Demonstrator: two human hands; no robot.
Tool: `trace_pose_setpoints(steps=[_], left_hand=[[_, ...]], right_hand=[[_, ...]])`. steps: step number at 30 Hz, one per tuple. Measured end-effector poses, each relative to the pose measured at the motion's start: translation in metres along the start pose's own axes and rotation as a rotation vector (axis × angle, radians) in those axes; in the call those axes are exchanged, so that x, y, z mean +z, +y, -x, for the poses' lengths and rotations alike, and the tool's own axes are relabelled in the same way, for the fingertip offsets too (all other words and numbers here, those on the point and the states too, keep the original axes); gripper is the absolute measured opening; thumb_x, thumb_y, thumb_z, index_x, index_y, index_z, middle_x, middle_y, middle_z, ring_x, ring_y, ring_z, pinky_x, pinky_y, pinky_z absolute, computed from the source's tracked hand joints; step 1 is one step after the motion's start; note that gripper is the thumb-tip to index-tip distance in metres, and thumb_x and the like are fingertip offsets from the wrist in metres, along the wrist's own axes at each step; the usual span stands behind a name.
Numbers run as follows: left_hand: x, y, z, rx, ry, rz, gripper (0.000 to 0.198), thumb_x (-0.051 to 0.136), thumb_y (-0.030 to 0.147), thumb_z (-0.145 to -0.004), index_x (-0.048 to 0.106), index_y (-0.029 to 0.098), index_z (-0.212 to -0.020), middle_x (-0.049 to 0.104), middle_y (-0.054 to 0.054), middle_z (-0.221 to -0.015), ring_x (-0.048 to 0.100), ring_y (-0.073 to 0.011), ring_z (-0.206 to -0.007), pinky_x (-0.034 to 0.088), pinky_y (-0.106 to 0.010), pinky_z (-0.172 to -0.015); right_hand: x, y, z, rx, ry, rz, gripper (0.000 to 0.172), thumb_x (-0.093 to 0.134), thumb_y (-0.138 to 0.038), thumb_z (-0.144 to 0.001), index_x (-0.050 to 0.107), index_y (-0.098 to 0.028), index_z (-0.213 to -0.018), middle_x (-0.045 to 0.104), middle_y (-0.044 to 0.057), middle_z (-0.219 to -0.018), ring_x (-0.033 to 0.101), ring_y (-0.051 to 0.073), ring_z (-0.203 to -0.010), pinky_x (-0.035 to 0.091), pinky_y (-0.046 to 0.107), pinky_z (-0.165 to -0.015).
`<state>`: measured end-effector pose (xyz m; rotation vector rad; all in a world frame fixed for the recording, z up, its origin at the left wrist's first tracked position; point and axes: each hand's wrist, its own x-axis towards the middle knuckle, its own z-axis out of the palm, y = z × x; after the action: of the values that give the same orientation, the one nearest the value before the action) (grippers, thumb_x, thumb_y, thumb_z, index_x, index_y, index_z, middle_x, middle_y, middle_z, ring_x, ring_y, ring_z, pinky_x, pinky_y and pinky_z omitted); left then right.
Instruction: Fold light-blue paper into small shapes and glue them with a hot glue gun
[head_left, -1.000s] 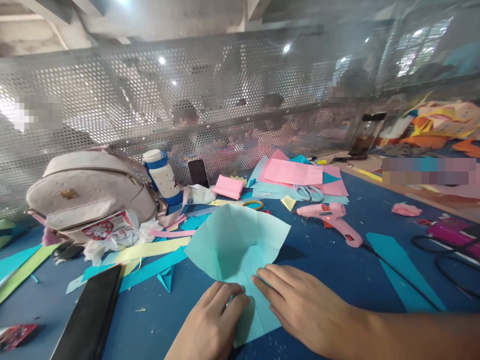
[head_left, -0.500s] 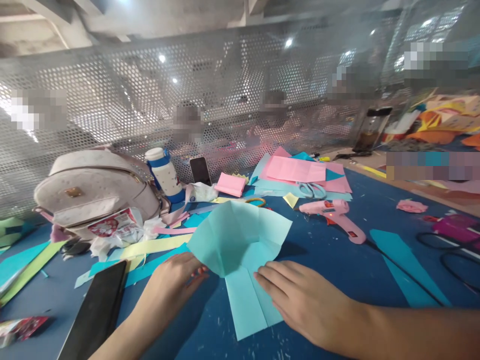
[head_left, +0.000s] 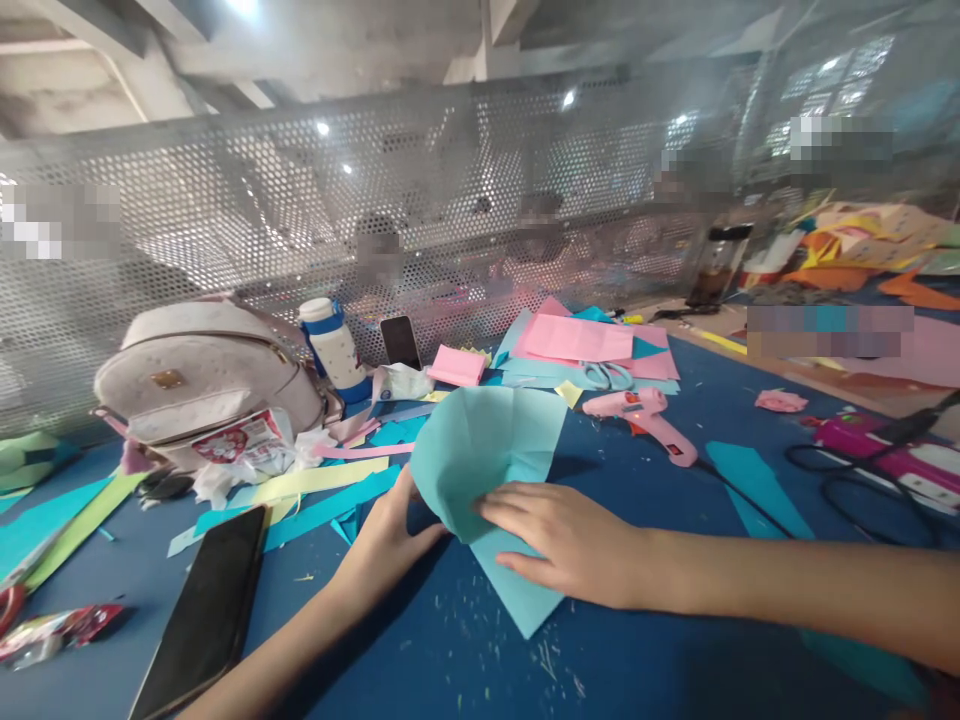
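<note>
A folded light-teal sheet of paper (head_left: 491, 430) stands in front of me, its upper part fanned and curved, its lower part tapering to a point on the table. My left hand (head_left: 394, 535) is at the paper's left edge, thumb spread away from the fingers, whose tips are hidden behind the curved part. Across the lower fold lies my right hand (head_left: 559, 535), fingers stretched out and resting on the paper's inner side. A pink glue gun (head_left: 645, 415) lies on the table beyond my right hand.
A black phone (head_left: 206, 610) lies at left, below coloured paper strips (head_left: 330, 480). Behind them are a pale backpack (head_left: 195, 365) and a bottle (head_left: 335, 350). Scissors (head_left: 606, 375) rest on pink sheets (head_left: 577, 337). A magenta power strip (head_left: 885, 450) with black cables sits at right.
My right hand has moved up and left onto the paper's fold. The paper has turned and tilted, its lower end now pointed. My left hand has come against its left edge, thumb spread.
</note>
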<state>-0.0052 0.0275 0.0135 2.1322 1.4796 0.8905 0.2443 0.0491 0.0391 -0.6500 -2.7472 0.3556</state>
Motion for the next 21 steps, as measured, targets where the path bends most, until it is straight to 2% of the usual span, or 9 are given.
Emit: trace_pose_setpoints(steps=[4, 9, 11, 14, 18, 21], left_hand=[[-0.002, 0.015, 0.005, 0.028, -0.029, 0.066, 0.034, 0.062, 0.021, -0.084, 0.047, 0.021, -0.115, 0.070, -0.002, -0.101, 0.066, -0.0195, -0.100, 0.050, -0.036, -0.089], [-0.005, 0.020, 0.013, 0.038, -0.042, 0.081, 0.026, 0.064, 0.020, -0.084, 0.048, 0.022, -0.105, 0.068, -0.002, -0.099, 0.064, -0.0196, -0.095, 0.046, -0.038, -0.089], [-0.004, 0.017, 0.015, 0.040, -0.056, 0.094, 0.026, 0.066, 0.021, -0.084, 0.049, 0.022, -0.103, 0.067, -0.001, -0.095, 0.063, -0.0200, -0.093, 0.046, -0.037, -0.086], [0.000, 0.015, 0.016, 0.025, -0.090, 0.099, 0.028, 0.070, 0.021, -0.081, 0.049, 0.023, -0.099, 0.066, 0.001, -0.091, 0.062, -0.0197, -0.089, 0.045, -0.035, -0.082], [0.004, 0.019, 0.016, 0.006, -0.111, 0.054, 0.032, 0.072, 0.013, -0.078, 0.048, 0.023, -0.097, 0.064, 0.003, -0.089, 0.060, -0.0185, -0.088, 0.041, -0.035, -0.085], [0.007, 0.022, 0.015, -0.008, -0.110, 0.026, 0.030, 0.071, 0.012, -0.077, 0.048, 0.023, -0.093, 0.063, 0.004, -0.087, 0.058, -0.0179, -0.086, 0.039, -0.034, -0.083]], right_hand=[[-0.002, -0.006, -0.013, 0.029, -0.037, -0.085, 0.052, 0.070, -0.038, -0.083, 0.056, -0.023, -0.131, 0.064, 0.007, -0.125, 0.059, 0.023, -0.114, 0.047, 0.034, -0.094], [0.000, -0.011, -0.017, 0.078, 0.020, -0.188, 0.025, 0.068, -0.024, -0.083, 0.068, -0.021, -0.107, 0.070, 0.003, -0.109, 0.063, 0.021, -0.103, 0.047, 0.030, -0.088], [0.001, -0.011, -0.016, 0.121, 0.034, -0.238, 0.021, 0.064, -0.020, -0.083, 0.069, -0.021, -0.103, 0.070, 0.004, -0.105, 0.064, 0.021, -0.099, 0.048, 0.030, -0.085], [0.004, -0.007, -0.014, 0.157, 0.028, -0.315, 0.023, 0.062, -0.018, -0.082, 0.069, -0.020, -0.103, 0.071, 0.005, -0.106, 0.065, 0.022, -0.097, 0.048, 0.031, -0.083], [0.009, -0.004, -0.012, 0.170, 0.099, -0.399, 0.033, 0.063, -0.020, -0.082, 0.065, -0.021, -0.114, 0.070, 0.006, -0.111, 0.064, 0.023, -0.100, 0.048, 0.032, -0.086], [0.012, -0.003, -0.012, 0.155, 0.073, -0.468, 0.034, 0.064, -0.023, -0.082, 0.064, -0.022, -0.116, 0.070, 0.004, -0.111, 0.065, 0.022, -0.098, 0.049, 0.030, -0.084]])
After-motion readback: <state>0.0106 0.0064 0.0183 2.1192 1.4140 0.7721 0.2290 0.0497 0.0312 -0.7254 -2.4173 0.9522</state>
